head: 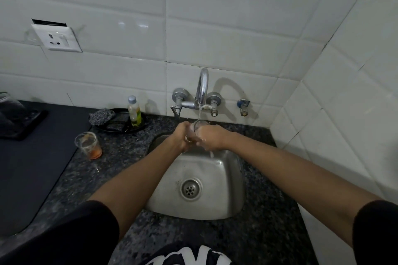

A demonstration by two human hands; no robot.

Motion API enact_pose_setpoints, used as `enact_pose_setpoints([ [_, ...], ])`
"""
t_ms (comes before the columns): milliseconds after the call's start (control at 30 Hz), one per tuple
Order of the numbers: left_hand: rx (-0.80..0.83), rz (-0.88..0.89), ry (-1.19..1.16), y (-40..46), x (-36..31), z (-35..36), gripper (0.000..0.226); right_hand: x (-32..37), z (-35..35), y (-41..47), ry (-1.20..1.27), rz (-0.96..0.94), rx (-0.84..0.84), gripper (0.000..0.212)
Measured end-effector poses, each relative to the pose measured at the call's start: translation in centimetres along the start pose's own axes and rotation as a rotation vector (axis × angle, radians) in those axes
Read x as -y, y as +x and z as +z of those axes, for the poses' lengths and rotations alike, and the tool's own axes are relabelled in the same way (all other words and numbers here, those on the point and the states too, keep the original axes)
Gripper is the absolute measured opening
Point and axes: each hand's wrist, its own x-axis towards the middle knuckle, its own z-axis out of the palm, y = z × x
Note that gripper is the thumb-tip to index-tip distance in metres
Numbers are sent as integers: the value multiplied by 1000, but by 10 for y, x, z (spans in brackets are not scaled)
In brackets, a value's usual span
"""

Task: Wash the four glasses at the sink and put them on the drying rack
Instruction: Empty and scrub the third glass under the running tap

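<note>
A clear glass (198, 125) sits between both my hands, right under the running tap (202, 87) at the back of the steel sink (228, 178). My left hand (179, 135) grips its left side. My right hand (212, 137) wraps its right side, and water runs off that hand into the basin. Most of the glass is hidden by my fingers. A second glass (88, 145), with orange residue at its bottom, stands upright on the dark granite counter (120, 163) to the left of the sink.
A black tray (120, 127) behind the dirty glass holds a grey scrubber (100, 116) and a small soap bottle (134, 112). A dark mat (30, 163) covers the counter at the left. Tiled walls close in at the back and the right.
</note>
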Motion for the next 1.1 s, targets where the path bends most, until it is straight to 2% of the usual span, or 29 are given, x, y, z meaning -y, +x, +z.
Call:
enact_pose_setpoints([
  [33,-11,2,3,5,2,-1,38,3,-1,2,80,-3,8,14],
  [100,-2,0,9,-3,2,3,37,-2,-1,6,86,-30,-26,15],
  [233,120,-24,59,-10,-5,4,43,-10,-6,-2,-200,-100,-26,19],
  [267,129,-12,53,-10,-6,3,43,-10,-6,-4,-203,-88,-27,18],
  [333,78,9,34,-9,-6,6,40,-6,-3,0,-36,-17,-37,7],
  [433,-1,66,-25,-1,-3,4,39,1,0,8,294,23,-81,28],
  [533,83,26,-72,-3,-3,-1,47,0,-3,3,105,-35,-52,16],
  [633,111,-16,-14,-4,-3,-3,48,-8,9,1,-163,-159,-120,18],
  [700,116,-3,-43,-6,-3,-4,45,-5,13,-1,11,-133,-175,10],
  [767,118,31,-107,-6,-2,-3,45,3,13,-3,405,-49,-262,5],
  [833,114,70,-178,-4,-1,-5,45,10,13,-6,733,61,-436,9],
  [900,102,108,-228,-2,-1,-7,44,15,19,-7,787,148,-615,10],
  [967,102,98,-279,-2,-1,-7,44,19,27,-4,692,245,-733,20],
  [1033,117,72,-312,-5,1,-5,44,22,29,0,704,385,-722,38],
  [1100,118,78,-300,-8,2,-3,44,21,30,5,838,485,-564,50],
])
